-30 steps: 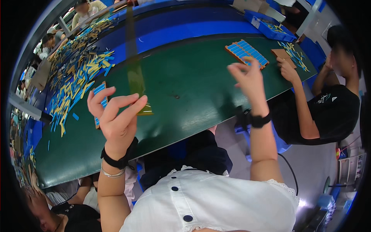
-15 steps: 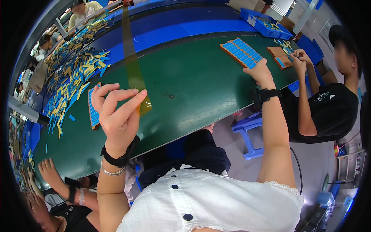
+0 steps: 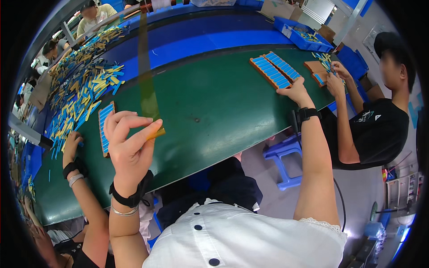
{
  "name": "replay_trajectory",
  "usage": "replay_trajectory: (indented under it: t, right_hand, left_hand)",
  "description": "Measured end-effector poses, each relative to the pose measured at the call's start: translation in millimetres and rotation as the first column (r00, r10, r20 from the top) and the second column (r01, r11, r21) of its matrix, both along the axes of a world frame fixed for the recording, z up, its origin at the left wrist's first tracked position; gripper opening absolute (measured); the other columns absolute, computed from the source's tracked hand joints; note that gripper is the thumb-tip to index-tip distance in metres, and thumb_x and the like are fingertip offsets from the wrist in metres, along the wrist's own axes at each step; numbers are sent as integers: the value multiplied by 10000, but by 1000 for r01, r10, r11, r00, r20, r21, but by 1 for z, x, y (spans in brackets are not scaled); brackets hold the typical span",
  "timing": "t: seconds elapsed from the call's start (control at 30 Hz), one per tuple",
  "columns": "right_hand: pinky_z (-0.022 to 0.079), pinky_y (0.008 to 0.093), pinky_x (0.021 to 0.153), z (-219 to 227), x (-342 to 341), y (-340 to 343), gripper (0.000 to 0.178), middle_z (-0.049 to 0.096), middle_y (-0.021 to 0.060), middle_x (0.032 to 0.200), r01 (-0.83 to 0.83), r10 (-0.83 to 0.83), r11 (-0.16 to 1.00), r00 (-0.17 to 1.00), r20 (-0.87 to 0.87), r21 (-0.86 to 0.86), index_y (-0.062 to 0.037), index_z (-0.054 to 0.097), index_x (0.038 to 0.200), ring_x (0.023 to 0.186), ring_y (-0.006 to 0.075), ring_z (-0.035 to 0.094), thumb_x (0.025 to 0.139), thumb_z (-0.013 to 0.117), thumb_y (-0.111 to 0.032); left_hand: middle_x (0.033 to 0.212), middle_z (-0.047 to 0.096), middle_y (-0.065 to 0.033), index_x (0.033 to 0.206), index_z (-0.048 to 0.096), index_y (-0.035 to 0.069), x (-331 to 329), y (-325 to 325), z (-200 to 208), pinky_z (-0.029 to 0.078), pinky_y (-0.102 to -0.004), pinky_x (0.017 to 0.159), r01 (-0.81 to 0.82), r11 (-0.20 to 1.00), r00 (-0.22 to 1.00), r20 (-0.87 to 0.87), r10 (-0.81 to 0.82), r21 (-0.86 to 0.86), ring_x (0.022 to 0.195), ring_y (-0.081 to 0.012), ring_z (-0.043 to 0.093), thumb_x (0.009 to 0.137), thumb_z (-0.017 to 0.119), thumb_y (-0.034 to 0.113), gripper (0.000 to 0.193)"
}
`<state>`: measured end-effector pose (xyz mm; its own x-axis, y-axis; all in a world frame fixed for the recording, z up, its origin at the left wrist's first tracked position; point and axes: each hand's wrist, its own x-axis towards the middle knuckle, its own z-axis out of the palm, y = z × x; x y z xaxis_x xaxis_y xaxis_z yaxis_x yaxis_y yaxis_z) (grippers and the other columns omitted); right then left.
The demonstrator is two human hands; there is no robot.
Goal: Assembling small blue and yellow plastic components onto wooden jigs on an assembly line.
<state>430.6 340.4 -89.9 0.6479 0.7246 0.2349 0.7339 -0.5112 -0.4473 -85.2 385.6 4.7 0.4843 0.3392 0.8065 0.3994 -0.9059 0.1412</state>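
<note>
My left hand (image 3: 128, 149) pinches the lower end of a strip of clear amber tape (image 3: 146, 85) between thumb and fingers. The tape stretches up from there over the green table to its far side. At the right, my right hand (image 3: 296, 93) grips the near end of a pair of orange-brown holders (image 3: 271, 73) lined with rows of light-blue strips. A dark gap runs lengthwise between the two holders. Beside my left hand lies another such holder (image 3: 106, 125) with blue strips, partly hidden by my fingers.
Loose blue and yellow strips (image 3: 85, 98) are heaped at the left, where a co-worker's hand (image 3: 71, 145) reaches in. Another co-worker (image 3: 377, 120) handles strips at the right. A blue bin (image 3: 304, 38) stands behind, and a purple stool (image 3: 283, 161) is below the table edge.
My left hand has come a little nearer with the tape end. The two holders at my right hand now show a gap between them. The left co-worker's hand has moved to the heap.
</note>
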Motion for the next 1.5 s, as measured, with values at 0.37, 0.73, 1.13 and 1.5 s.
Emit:
replay_trajectory:
  t: [0.37,0.73,1.13,1.5]
  right_hand:
    - [525,401,774,24,-146,-37,842,673,233,911,-182,181,982,983,-24,-40,39,348,1203,869,371,685,605,868,-247]
    - [514,430,750,-16,-376,-73,708,656,202,957,-443,442,895,896,35,59,0,442,1144,907,387,642,631,872,-231]
    - [315,554,1053,-51,-444,-66,788,343,195,1497,-684,658,729,692,296,-21,-101,621,1252,1325,473,301,698,700,-657]
    - [214,582,1069,-46,-425,-34,795,396,157,1472,-713,674,701,647,355,-33,-140,660,1204,1322,444,312,682,642,-740]
  left_hand:
    - [887,683,-71,958,738,30,-35,4,-28,502,-339,812,72,994,997,42,-69,-86,782,-222,625,728,742,-72,251]
    - [818,625,-73,976,740,25,-89,-2,-69,453,-256,577,145,989,975,168,-142,-6,683,-176,593,728,711,-119,288]
    - [804,599,-66,940,742,32,-116,1,-88,436,-255,542,216,966,959,218,-183,-142,669,-172,580,705,721,-102,271]
    - [805,600,-64,944,741,32,-106,13,-92,430,-240,539,203,961,961,228,-158,-187,665,-161,581,706,718,-114,280]
